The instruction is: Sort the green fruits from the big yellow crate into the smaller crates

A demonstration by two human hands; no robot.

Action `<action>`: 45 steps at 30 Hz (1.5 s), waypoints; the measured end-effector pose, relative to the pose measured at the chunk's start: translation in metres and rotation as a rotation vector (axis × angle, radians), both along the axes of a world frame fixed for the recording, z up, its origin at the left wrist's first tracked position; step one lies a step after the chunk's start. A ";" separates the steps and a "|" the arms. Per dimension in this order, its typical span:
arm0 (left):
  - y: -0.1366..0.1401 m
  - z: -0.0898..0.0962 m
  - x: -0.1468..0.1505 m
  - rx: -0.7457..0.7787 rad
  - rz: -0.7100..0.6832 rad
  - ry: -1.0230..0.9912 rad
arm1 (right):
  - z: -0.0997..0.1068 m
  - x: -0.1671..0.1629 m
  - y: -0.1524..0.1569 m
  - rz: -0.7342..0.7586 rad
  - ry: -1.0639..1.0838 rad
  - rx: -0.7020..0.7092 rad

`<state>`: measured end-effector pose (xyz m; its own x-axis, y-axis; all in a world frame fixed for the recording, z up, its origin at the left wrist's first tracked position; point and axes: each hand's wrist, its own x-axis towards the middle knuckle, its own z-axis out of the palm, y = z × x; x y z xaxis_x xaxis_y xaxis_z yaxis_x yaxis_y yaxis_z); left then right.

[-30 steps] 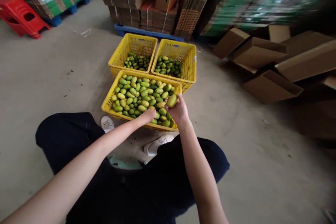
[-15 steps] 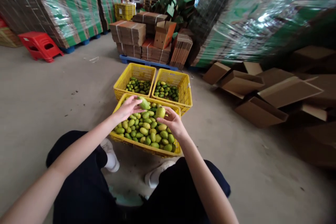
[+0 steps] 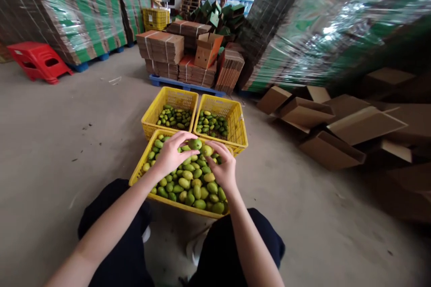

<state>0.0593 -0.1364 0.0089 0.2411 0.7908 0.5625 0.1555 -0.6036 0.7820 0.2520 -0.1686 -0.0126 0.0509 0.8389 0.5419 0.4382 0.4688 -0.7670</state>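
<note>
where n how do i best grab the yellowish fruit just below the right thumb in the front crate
Probably from straight above: pinch the yellowish fruit across its middle, on its two long sides. It is oval and seems to lie on its side, with neighbouring fruits crowding it in the front crate, leaving mainly its top exposed.

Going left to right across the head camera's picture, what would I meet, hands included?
Red plastic stool → left hand → green fruit it holds → yellow-green fruit → right hand holding that fruit → open cardboard boxes.
</note>
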 end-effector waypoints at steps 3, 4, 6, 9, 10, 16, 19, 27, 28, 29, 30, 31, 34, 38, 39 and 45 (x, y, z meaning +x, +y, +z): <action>0.003 0.014 0.010 0.052 -0.031 -0.025 | 0.008 -0.001 0.003 -0.018 0.121 0.014; 0.003 0.017 0.014 0.051 -0.051 -0.045 | 0.011 -0.001 0.002 -0.027 0.152 0.015; 0.003 0.020 0.020 0.029 -0.096 -0.080 | 0.015 -0.001 -0.001 -0.046 0.191 0.019; 0.002 0.019 0.025 -0.019 -0.135 -0.102 | 0.018 -0.001 -0.006 -0.073 0.219 0.015; 0.002 0.018 0.026 -0.028 -0.138 -0.103 | 0.019 -0.001 -0.007 -0.078 0.224 0.007; 0.001 0.016 0.025 -0.074 -0.131 -0.050 | 0.017 0.004 -0.010 -0.067 0.236 -0.057; 0.002 0.018 0.022 -0.226 -0.092 -0.071 | 0.021 0.005 -0.012 0.014 0.289 -0.198; 0.006 0.018 0.028 -0.826 -0.066 -0.206 | 0.029 -0.002 -0.014 0.176 0.683 -0.504; 0.006 0.018 0.029 -0.885 -0.068 -0.202 | 0.029 -0.003 -0.013 0.183 0.706 -0.525; 0.006 0.018 0.030 -0.934 -0.066 -0.201 | 0.029 -0.003 -0.012 0.191 0.723 -0.545; 0.006 0.017 0.030 -0.973 -0.064 -0.203 | 0.029 -0.004 -0.012 0.201 0.735 -0.564; 0.006 0.017 0.031 -1.005 -0.063 -0.210 | 0.029 -0.004 -0.011 0.210 0.746 -0.579; 0.007 0.017 0.031 -1.072 -0.065 -0.238 | 0.029 -0.005 -0.011 0.223 0.771 -0.593; 0.006 0.019 0.032 -1.087 -0.054 -0.241 | 0.028 -0.006 -0.012 0.215 0.788 -0.585; 0.006 0.020 0.033 -1.073 -0.055 -0.235 | 0.028 -0.006 -0.011 0.214 0.789 -0.582; 0.005 0.018 0.033 -0.964 -0.063 -0.213 | 0.028 -0.008 -0.010 0.205 0.763 -0.572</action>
